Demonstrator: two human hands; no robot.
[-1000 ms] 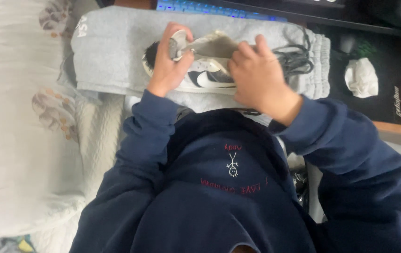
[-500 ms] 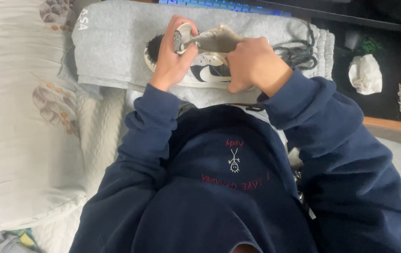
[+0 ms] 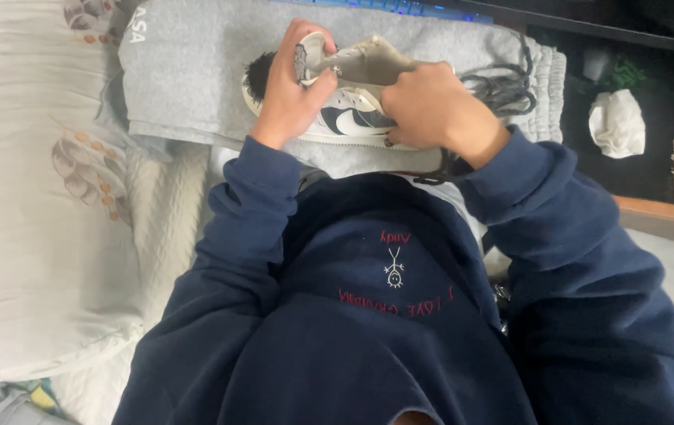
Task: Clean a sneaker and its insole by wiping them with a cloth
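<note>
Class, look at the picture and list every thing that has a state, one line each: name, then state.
Sneaker: on its side on the grey garment, held by both hands.
Left hand: closed on the sneaker's heel end.
Right hand: closed on the sneaker's upper.
Grey garment: folded, lying flat under the sneaker.
White cloth: crumpled, on the black mat.
Keyboard: backlit blue.
</note>
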